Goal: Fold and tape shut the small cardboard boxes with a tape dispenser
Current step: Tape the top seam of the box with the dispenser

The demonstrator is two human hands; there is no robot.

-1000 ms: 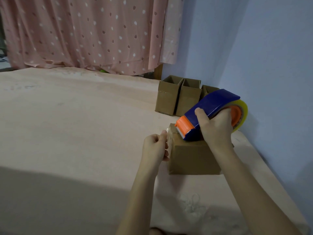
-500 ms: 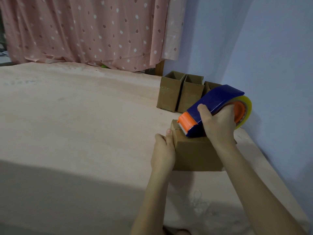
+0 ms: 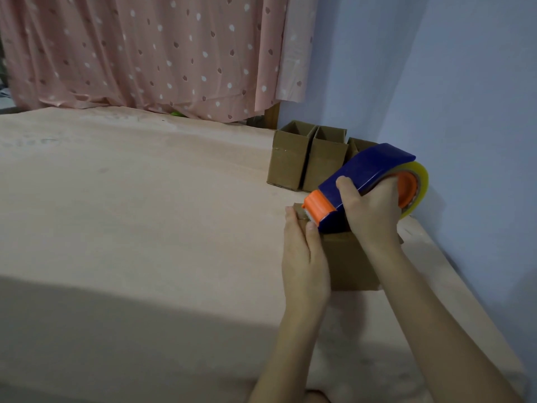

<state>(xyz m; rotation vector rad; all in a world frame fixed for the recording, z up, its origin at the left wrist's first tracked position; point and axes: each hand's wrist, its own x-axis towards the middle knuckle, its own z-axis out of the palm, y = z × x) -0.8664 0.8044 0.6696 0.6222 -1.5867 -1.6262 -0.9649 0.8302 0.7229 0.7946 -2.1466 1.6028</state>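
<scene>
Tape dispenser [image 3: 363,175]: glossy blue and orange plastic; tape roll [image 3: 420,181], lower right: clear, shiny. Boxes [image 3: 308,161]: matt brown cardboard. Curtain [image 3: 145,53], upper left: soft spotted cloth.

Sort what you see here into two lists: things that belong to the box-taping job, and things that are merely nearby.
Job:
- tape dispenser, gripped by the right hand
- cardboard box, steadied by the left hand
- open boxes at the back

Nearby:
- pink dotted curtain
- blue wall
</scene>
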